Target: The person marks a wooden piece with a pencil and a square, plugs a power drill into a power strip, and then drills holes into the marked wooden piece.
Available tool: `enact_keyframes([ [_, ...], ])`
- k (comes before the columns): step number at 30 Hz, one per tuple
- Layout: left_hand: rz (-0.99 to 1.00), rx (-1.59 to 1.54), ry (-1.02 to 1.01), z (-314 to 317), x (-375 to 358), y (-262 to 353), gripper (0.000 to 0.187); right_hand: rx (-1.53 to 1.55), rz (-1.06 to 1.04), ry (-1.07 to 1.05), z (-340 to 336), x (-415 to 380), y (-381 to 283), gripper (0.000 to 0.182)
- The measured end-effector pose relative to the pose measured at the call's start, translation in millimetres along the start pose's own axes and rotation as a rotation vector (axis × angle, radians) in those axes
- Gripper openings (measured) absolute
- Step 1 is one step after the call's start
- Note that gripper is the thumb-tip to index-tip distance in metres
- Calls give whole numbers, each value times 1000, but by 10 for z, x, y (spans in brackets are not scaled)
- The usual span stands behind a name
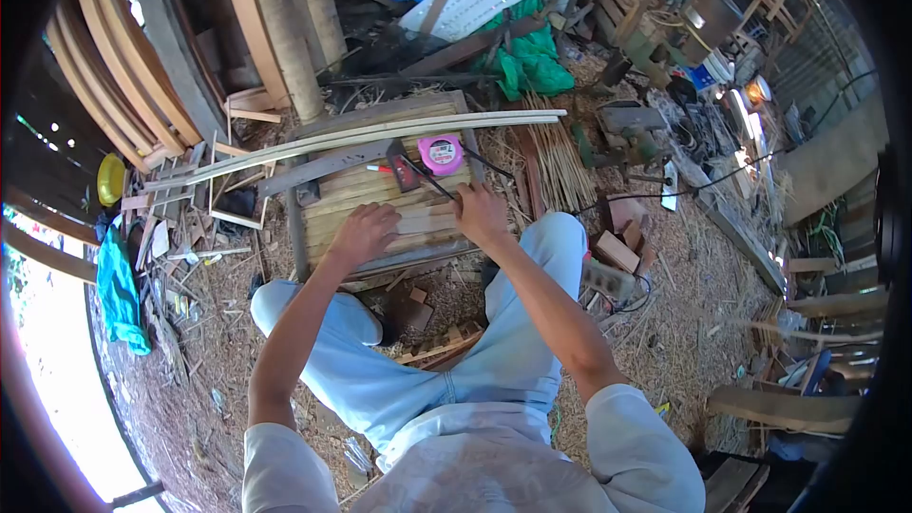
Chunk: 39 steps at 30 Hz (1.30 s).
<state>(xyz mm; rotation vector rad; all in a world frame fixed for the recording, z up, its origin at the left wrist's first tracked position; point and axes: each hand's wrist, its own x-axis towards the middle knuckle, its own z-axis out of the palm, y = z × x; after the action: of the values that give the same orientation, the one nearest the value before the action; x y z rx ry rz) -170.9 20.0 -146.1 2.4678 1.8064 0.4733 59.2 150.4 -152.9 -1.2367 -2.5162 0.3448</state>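
Note:
My left hand (369, 234) lies open on pale wooden slats (347, 198), its fingers stretched to the right. The slats sit in a dark wooden frame between my knees. At the right side of the frame my right hand (483, 213) has bent fingers at the near end of a thin black rod (432, 182), apparently closed on it. Just beyond is a pink tape measure (441, 155). Left of that lies a saw-like tool with a grey blade (328, 167) and a dark red handle (405, 169). A red-and-white marker-like stick (379, 168) rests beside the handle.
Long pale strips (380, 132) cross the far part of the frame. A bundle of thin sticks (560, 166) lies to the right, near wood blocks (618, 253) and a grey hollow block (616, 279). Planks (256, 19) lean at back left. Shavings cover the ground (665, 351).

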Motion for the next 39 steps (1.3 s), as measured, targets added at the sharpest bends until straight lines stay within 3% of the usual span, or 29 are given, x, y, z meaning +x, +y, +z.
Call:
enact_keyframes([
  [4, -4, 45, 57, -102, 102, 113, 38, -24, -42, 212, -368, -208, 43, 19],
  [7, 78, -71, 162, -236, 370, 532, 31, -81, 87, 210, -796, -381, 248, 14],
  [11, 242, -227, 215, 119, 794, 881, 24, 335, 166, 100, -1010, -420, 829, 15],
  [13, 227, -270, 62, 341, 992, 1095, 24, 347, 243, 62, -1068, -455, 1064, 18],
  [15, 274, -298, 38, 618, 1128, 1268, 25, 442, 352, -133, -910, -560, 1494, 19],
  [17, 313, -316, 11, 830, 1214, 1412, 27, 548, 357, -125, -690, -689, 1903, 19],
  [19, 200, -512, -98, 1072, 1266, 1578, 28, 480, 233, -87, -572, -870, 2195, 19],
  [21, 142, -558, -141, 1294, 1381, 1685, 27, 394, 246, -76, -287, -1023, 2572, 19],
  [24, -290, -345, -349, 1317, 1580, 1963, 24, 189, 423, -232, -138, -1385, 2855, 24],
  [25, -292, -340, -366, 1476, 1608, 1987, 24, 202, 432, -239, 68, -1540, 3035, 24],
  [27, -92, -37, -207, 1942, 1605, 2037, 19, 191, 518, -191, 441, -1870, 3339, 24],
  [28, -5, -106, -69, 2188, 1628, 2016, 19, 207, 524, -198, 553, -1961, 3361, 24],
  [29, -5, -101, -89, 2445, 1655, 1964, 19, 294, 600, -159, 691, -2052, 3363, 24],
  [31, -376, -1013, -460, 2864, 1745, 1891, 24, 388, 689, -126, 899, -2081, 3405, 24],
  [32, -384, -1014, -478, 3050, 1774, 1868, 24, 445, 764, -133, 997, -2063, 3409, 23],
  [34, -676, -1048, -620, 3306, 1792, 1760, 33, 565, 826, -72, 1365, -2027, 3404, 28],
  [38, -837, -1045, -630, 3391, 1873, 1701, 27, 616, 956, -4, 2022, -1690, 3396, 30],
  [39, -846, -1031, -643, 3504, 1825, 1631, 27, 657, 1091, -1, 2032, -1551, 3317, 33],
])
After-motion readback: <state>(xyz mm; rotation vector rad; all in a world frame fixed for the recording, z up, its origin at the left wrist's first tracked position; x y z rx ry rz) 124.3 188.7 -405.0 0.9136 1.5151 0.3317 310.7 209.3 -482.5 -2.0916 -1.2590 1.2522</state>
